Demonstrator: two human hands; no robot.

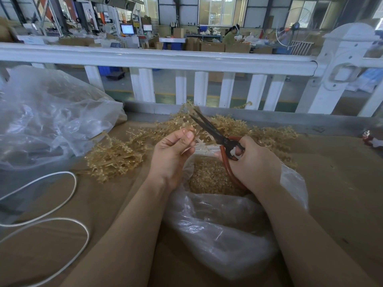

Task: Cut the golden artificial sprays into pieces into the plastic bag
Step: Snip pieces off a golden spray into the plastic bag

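Observation:
My left hand (173, 150) pinches a golden spray (186, 114) that rises above the open plastic bag (223, 222). My right hand (255, 162) grips red-handled scissors (209, 127), whose dark blades stand slightly apart and point up-left beside the spray. Cut golden pieces (209, 177) fill the bag's mouth below both hands. A pile of uncut golden sprays (116, 156) lies on the cardboard-covered table (342, 193) behind and to the left of the bag.
A large crumpled clear plastic bag (47, 121) sits at the left. A white cord (51, 206) loops over the table's left front. A white railing (186, 61) runs along the table's far edge. A small red object (371, 139) lies at the right edge.

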